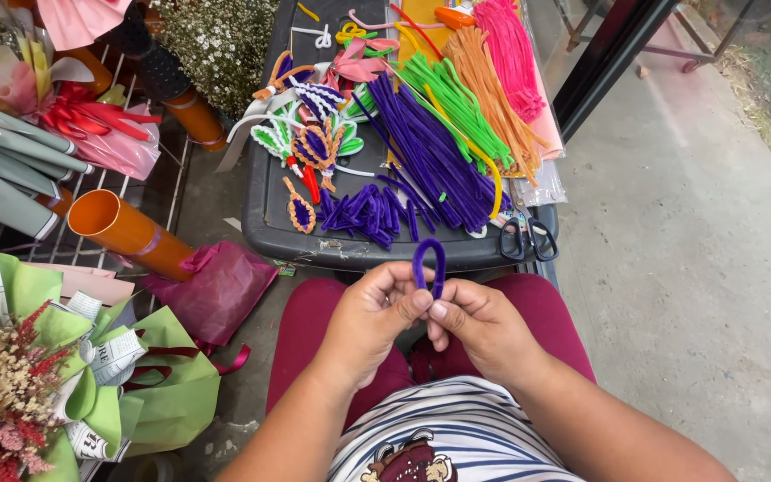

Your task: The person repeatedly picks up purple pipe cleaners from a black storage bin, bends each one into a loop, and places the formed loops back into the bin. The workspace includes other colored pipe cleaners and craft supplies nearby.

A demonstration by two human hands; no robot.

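A purple pipe cleaner (429, 261) bent into a narrow upright loop is pinched at its base between both hands, above my lap. My left hand (371, 314) grips the loop's left leg with thumb and fingers. My right hand (477, 323) holds the right leg, thumb tip touching the left thumb. In front lies a dark tray-like table (271, 214) with a heap of short purple pieces (366, 212), long purple stems (430, 152), green stems (457, 103), orange stems (493, 89) and pink stems (510, 49).
Black scissors (528, 239) rest on the table's near right corner. Finished pipe-cleaner shapes (310, 134) sit on its left half. To the left stand an orange tube (127, 230), wrapped bouquets (37, 375) and crumpled magenta paper (220, 290). Bare concrete floor (698, 250) lies to the right.
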